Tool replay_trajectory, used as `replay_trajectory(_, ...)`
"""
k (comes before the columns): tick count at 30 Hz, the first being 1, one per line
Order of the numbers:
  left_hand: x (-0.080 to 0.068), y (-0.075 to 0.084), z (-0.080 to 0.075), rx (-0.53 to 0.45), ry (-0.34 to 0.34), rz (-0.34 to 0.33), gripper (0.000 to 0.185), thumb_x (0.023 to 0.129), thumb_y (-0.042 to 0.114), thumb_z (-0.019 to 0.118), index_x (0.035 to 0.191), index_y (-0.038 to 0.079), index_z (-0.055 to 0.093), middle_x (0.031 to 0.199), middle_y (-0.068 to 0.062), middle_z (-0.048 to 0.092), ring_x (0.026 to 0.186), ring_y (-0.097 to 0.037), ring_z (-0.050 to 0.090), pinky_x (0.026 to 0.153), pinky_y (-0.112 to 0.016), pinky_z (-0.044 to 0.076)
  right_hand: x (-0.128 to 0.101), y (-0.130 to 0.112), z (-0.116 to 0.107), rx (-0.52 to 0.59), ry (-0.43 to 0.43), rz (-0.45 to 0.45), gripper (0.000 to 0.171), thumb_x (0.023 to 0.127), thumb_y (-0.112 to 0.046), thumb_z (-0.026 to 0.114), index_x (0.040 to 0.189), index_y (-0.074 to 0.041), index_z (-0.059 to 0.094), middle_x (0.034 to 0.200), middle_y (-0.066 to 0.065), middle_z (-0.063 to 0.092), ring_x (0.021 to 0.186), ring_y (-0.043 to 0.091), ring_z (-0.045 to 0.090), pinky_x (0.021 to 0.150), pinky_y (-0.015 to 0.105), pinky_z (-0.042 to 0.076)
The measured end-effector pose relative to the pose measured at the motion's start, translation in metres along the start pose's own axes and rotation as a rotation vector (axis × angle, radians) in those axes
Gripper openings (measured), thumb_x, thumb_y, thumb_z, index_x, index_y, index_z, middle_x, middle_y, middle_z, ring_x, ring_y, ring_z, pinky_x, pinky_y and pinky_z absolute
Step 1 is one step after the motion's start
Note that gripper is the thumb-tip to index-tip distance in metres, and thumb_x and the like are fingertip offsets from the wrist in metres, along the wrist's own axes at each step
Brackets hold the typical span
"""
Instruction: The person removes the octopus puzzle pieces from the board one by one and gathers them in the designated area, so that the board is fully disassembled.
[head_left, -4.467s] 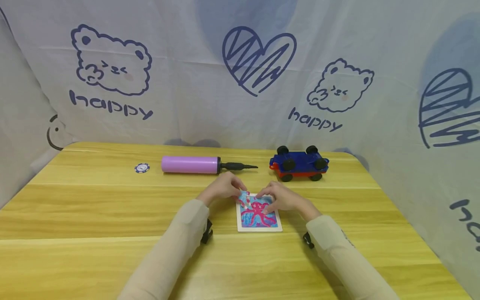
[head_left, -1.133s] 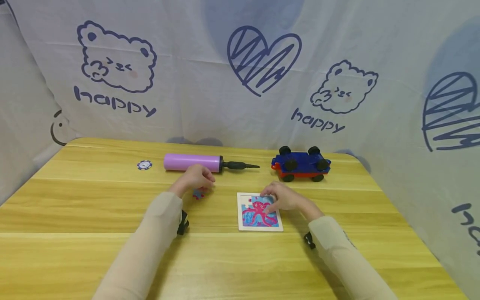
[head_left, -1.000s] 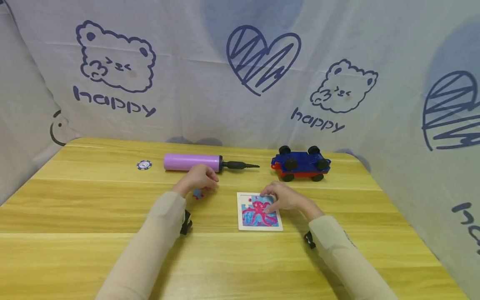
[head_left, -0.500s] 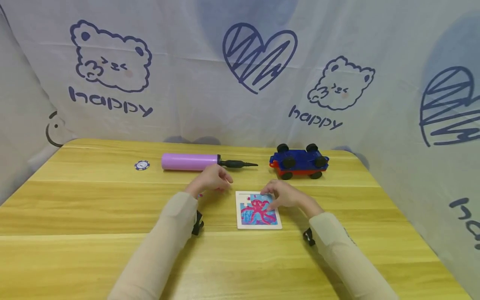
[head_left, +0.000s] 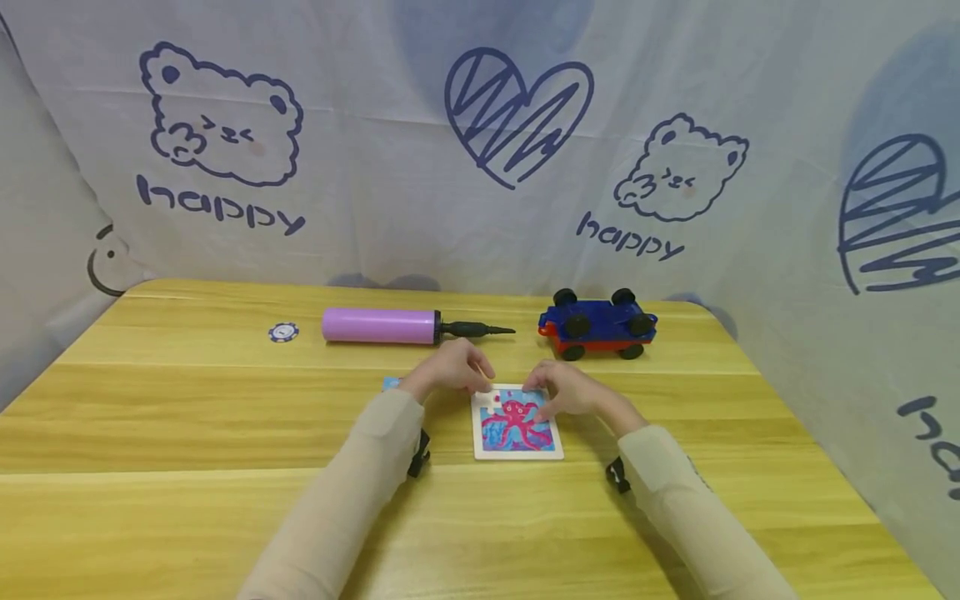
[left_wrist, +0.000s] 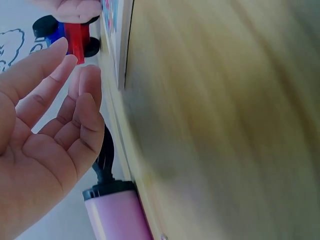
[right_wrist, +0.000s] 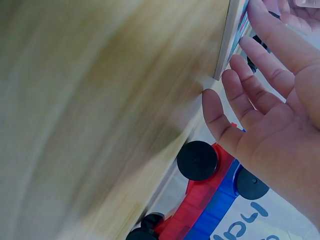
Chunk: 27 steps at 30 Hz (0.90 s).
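Note:
An octopus jigsaw puzzle (head_left: 517, 437) in a white square frame lies mid-table in the head view, its upper-left corner bare white. My left hand (head_left: 455, 367) is over that corner, fingertips right at the frame's edge. In the left wrist view its fingers are loosely bent with nothing between them. My right hand (head_left: 570, 390) rests its thumb and fingertips on the puzzle's right side and top edge, fingers relaxed. A blue puzzle piece (head_left: 391, 383) lies on the table left of the frame, partly hidden behind my left wrist.
Behind the hands lie a purple hand pump (head_left: 382, 326) with a black nozzle and an upturned blue-and-red toy car (head_left: 597, 327). A blue-and-white poker chip (head_left: 284, 332) is at the back left. A printed curtain (head_left: 390, 167) hangs behind the table.
Earlier my left hand held a piece at the puzzle's upper-left corner; a piece then lay to the left on the table. Since, that hand has moved right, back to the corner. My right hand stayed.

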<state>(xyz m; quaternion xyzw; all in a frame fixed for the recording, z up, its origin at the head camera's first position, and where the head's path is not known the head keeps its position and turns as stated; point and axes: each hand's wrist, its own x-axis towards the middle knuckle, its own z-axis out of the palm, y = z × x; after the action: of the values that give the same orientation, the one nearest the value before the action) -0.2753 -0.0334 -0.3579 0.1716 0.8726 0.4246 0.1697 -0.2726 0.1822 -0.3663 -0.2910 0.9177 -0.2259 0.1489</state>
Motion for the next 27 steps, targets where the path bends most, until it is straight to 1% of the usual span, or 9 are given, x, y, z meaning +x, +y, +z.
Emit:
replay_trajectory(6, 0.004, 0.003, 0.006, -0.002, -0.036, -0.019, 0.017, 0.074, 0.005, 0.071, 0.089, 0.001, 0.066, 0.069, -0.005, 0.059, 0.057, -0.015, 0.051, 0.055, -0.024, 0.045, 0.001, -0.001, 0.0, 0.001, -0.003, 0.01, 0.032, 0.07, -0.009, 0.076, 0.098, -0.001, 0.064, 0.096, 0.005, 0.056, 0.09, 0.021, 0.048, 0.086, 0.036, 0.04)
replay_trajectory(14, 0.007, 0.006, 0.011, 0.045, -0.087, -0.052, 0.016, 0.074, 0.004, 0.07, 0.09, 0.002, 0.066, 0.073, -0.004, 0.057, 0.056, -0.012, 0.048, 0.052, -0.021, 0.042, 0.001, -0.003, -0.002, -0.019, -0.012, -0.009, 0.031, 0.069, -0.01, 0.076, 0.097, 0.0, 0.064, 0.096, 0.006, 0.056, 0.091, 0.022, 0.048, 0.086, 0.037, 0.04)
replay_trajectory(24, 0.008, 0.01, 0.015, 0.126, -0.088, -0.06, 0.015, 0.073, 0.003, 0.071, 0.087, 0.002, 0.067, 0.069, -0.003, 0.056, 0.057, -0.012, 0.046, 0.052, -0.02, 0.04, 0.001, -0.002, -0.002, -0.016, -0.014, -0.026, 0.032, 0.069, -0.01, 0.076, 0.096, 0.0, 0.064, 0.096, 0.006, 0.056, 0.09, 0.022, 0.049, 0.085, 0.036, 0.04)
replay_trajectory(27, 0.009, 0.011, 0.016, 0.139, -0.086, -0.065, 0.015, 0.073, 0.003, 0.071, 0.087, 0.002, 0.067, 0.071, -0.003, 0.056, 0.059, -0.012, 0.047, 0.053, -0.02, 0.041, 0.0, -0.002, -0.002, -0.013, -0.012, -0.029, 0.032, 0.069, -0.01, 0.076, 0.096, 0.001, 0.064, 0.096, 0.006, 0.056, 0.089, 0.022, 0.049, 0.084, 0.035, 0.041)
